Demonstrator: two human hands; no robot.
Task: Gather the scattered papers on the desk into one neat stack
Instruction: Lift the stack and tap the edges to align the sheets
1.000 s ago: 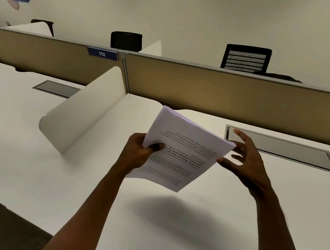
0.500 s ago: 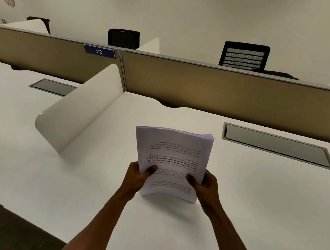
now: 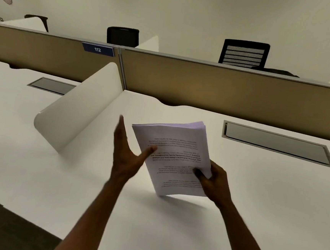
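Observation:
A stack of printed white papers [image 3: 173,153] stands nearly upright above the white desk [image 3: 253,202], its bottom edge close to the desk top and its text upside down to me. My right hand [image 3: 213,181] grips the stack at its lower right corner, thumb on the front sheet. My left hand [image 3: 126,151] is at the stack's left edge with fingers straight and pointing up; only its thumb tip touches the front sheet.
A curved white divider [image 3: 77,115] rises on the desk to the left. A tan partition [image 3: 223,88] runs along the back. A grey cable flap [image 3: 278,144] is set into the desk on the right, another flap [image 3: 51,86] on the left. Black chairs [image 3: 244,53] stand behind.
My left hand has let go of the stack's lower left corner and opened beside its left edge. The stack has tilted and shifted slightly right, held now by my right hand alone.

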